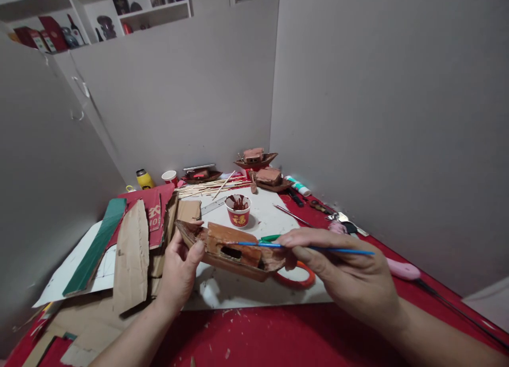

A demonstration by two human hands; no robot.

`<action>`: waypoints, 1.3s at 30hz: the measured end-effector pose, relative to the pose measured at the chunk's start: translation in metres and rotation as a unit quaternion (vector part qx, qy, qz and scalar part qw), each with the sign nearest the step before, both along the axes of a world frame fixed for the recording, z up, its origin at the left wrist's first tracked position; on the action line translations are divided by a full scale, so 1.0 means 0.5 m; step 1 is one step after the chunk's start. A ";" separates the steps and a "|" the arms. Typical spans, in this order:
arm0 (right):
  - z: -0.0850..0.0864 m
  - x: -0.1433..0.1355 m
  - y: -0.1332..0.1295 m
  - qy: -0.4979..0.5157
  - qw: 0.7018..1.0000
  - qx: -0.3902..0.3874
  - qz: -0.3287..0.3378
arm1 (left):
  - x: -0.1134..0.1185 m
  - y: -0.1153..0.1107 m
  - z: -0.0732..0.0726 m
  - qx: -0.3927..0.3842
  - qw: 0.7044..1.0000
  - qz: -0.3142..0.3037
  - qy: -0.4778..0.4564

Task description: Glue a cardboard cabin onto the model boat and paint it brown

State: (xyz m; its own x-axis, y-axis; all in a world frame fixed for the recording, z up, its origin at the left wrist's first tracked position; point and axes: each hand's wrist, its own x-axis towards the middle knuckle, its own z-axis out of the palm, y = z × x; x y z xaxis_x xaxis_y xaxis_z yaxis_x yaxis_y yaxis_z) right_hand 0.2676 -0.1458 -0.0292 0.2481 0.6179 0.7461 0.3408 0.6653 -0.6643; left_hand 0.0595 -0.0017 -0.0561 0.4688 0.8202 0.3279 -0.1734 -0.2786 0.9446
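A brown model boat (234,270) with a cabin and a dark side window is held above the white board (222,297). My left hand (181,269) grips its pointed left end, thumb on the near side. My right hand (350,274) pinches a thin blue paintbrush (338,251), whose tip lies at the upper side of the cabin. Behind the boat stands a red and white paper cup (238,213) with dark brown paint inside. Orange-handled scissors (300,281) lie on the board, partly hidden by my right hand and the boat.
Cardboard pieces (131,261) and a green strip (97,245) cover the left side. Thin wooden sticks (207,188), other model boats (256,157) and a yellow bottle (144,179) are at the back. A pink tool (403,269) with a cord lies at the right.
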 end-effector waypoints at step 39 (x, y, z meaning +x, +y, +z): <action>0.004 0.028 0.003 0.124 0.992 -0.027 0.005 | 0.003 -0.006 0.017 -0.044 0.997 0.044 -0.054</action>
